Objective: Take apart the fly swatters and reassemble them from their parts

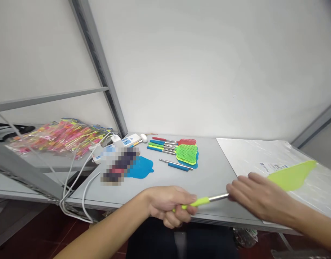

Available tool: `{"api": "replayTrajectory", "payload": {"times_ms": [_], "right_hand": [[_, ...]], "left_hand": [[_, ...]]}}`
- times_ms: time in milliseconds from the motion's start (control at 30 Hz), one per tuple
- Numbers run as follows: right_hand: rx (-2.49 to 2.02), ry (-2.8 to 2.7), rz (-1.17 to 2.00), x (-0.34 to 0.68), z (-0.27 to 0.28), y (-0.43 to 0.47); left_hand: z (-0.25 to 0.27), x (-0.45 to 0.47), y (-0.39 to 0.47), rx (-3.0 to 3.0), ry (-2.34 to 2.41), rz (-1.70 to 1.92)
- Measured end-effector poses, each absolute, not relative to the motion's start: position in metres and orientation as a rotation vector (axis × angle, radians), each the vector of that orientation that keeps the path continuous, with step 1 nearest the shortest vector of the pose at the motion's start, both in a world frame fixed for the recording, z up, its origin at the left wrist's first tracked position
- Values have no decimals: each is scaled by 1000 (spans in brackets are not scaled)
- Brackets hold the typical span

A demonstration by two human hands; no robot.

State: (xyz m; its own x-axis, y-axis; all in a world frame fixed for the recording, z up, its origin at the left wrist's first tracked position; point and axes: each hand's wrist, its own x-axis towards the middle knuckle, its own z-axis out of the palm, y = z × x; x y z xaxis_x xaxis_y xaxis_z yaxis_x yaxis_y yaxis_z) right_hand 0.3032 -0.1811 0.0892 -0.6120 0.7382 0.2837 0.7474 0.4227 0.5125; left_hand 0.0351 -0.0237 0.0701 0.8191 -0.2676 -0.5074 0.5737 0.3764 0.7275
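A yellow-green fly swatter (293, 175) with a metal shaft spans both hands above the front of the table. My left hand (173, 207) is wrapped round its yellow-green handle. My right hand (258, 196) grips the shaft close to the swatter's head, and its fingers hide that joint. Behind them lies a stack of fly swatters (186, 154) in red, green and blue, handles to the left. In front of the stack are a loose metal rod and a blue handle (178, 167). A loose blue swatter head (141, 168) lies to the left.
A blurred-out object (118, 171) overlaps the blue head. Power strips (127, 140) with white cables (86, 194) sit at the table's back left. Bagged colourful items (65, 135) fill the left shelf. A white sheet (249, 154) covers the right side. Metal posts (96, 54) frame the table.
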Motion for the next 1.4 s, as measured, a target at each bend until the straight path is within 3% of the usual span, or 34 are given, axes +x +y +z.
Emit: {"api": "replayTrajectory", "payload": {"times_ms": [100, 200, 300, 400, 700, 1100, 1400], "right_hand": [[-1580, -2488, -922, 362, 84, -184], [-1732, -2415, -921, 392, 69, -186], [-1675, -2479, -824, 380, 51, -181], [-1574, -2496, -744, 352, 36, -170], [-1530, -2492, -662, 335, 22, -139], [-1454, -2570, -657, 313, 21, -130], [-1465, -2554, -668, 307, 29, -138]], "left_hand": [[64, 23, -2, 1171, 461, -371], [59, 22, 12, 1774, 572, 22], [50, 34, 15, 2429, 569, 322], [40, 50, 8, 2706, 586, 401], [30, 50, 6, 2150, 743, 514], [17, 52, 31, 2873, 784, 554], [18, 58, 38, 2914, 756, 568]]}}
